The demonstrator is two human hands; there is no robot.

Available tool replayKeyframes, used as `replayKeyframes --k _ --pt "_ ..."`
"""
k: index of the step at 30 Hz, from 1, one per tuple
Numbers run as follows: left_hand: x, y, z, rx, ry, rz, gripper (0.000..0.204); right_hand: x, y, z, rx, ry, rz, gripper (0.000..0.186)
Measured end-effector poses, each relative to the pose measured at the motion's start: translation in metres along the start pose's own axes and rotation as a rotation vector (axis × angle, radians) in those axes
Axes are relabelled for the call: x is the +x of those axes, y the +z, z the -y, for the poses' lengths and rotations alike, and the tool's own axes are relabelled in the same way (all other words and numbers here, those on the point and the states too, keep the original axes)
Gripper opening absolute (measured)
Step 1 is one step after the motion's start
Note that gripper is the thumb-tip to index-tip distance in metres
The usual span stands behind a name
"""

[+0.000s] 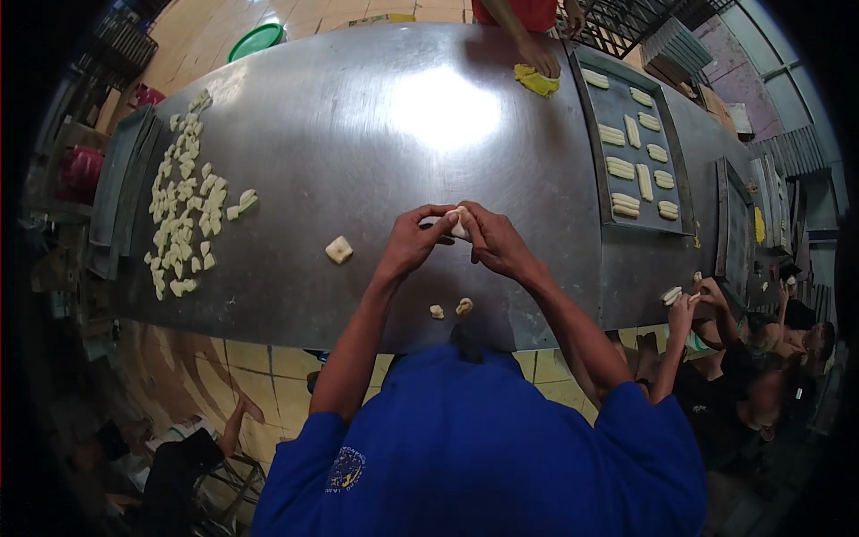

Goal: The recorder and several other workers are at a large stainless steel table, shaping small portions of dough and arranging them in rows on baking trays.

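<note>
A small pale piece of dough [460, 225] is pinched between the fingertips of my left hand [417, 238] and my right hand [497, 242], held up over the metal table [295, 152]. Both hands are closed on it, and fingers partly cover it. To the left of my left hand lies a squarish dough piece [339, 250]. Nearer me, two small dough bits, one plain [437, 311] and one curled [464, 306], rest close to the table's front edge.
Many cut dough pieces [183, 201] spread across the table's left side. At right, a tray [684, 179] holds rows of shaped dough strips. Across the table, a person's hand [540, 55] presses a yellow cloth [535, 82]. Another person's hands [698, 300] work dough at right.
</note>
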State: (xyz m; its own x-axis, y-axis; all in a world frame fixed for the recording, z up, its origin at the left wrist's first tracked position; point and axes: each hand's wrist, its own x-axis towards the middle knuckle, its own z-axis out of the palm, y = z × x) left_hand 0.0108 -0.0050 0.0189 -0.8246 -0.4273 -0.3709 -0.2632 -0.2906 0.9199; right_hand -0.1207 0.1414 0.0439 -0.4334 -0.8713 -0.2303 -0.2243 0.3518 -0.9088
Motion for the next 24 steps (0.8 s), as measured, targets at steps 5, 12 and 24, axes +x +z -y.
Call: replayKeyframes --k 5,12,24 --pt "0.008 -0.014 0.026 -0.154 -0.009 0.142 0.035 -0.003 0.003 -0.023 -0.196 -0.21 -0.059 0.036" --pt "0.025 -0.024 0.049 0.271 -0.163 0.267 0.032 0.015 0.006 -0.066 -0.065 0.3 0.223 0.031" --pt "0.05 -0.025 0.092 0.99 -0.079 -0.015 0.037 0.005 -0.004 -0.135 -0.538 0.307 -0.067 0.059"
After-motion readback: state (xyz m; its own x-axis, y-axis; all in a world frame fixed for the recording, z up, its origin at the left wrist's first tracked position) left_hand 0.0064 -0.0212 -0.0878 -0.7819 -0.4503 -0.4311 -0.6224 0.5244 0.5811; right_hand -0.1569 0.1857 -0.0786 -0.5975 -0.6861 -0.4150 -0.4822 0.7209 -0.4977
